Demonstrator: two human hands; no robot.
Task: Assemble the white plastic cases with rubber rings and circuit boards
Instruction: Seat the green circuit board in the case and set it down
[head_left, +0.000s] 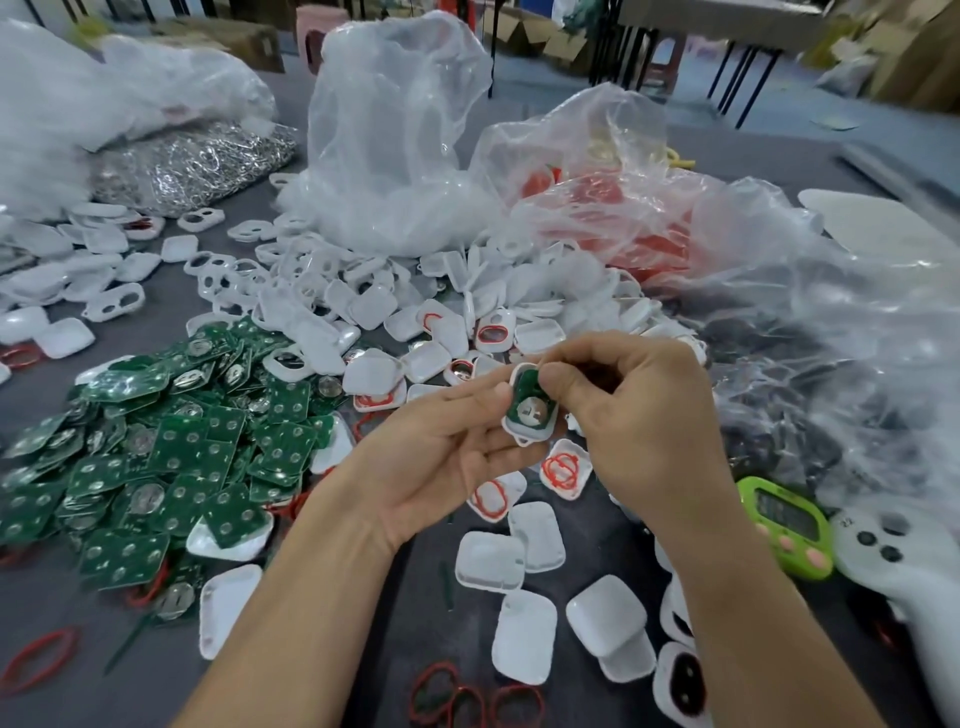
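Observation:
My left hand (441, 457) holds a white plastic case (530, 415) from below, its fingers under and beside it. A green circuit board (527, 402) with a round metal battery clip lies in that case. My right hand (634, 415) pinches the top of the case and board, thumb pressing on the board. A heap of green circuit boards (156, 457) lies at the left. White case halves (524, 639) are scattered in front and piled behind. Red rubber rings (475, 701) lie near the front edge, and some sit in cases (563, 467).
Clear plastic bags (395, 130) of parts stand behind the pile, one with red rings (639, 218). Metal clips (192, 166) are heaped at the far left. A green timer (787, 525) and a white controller (893, 561) lie at the right.

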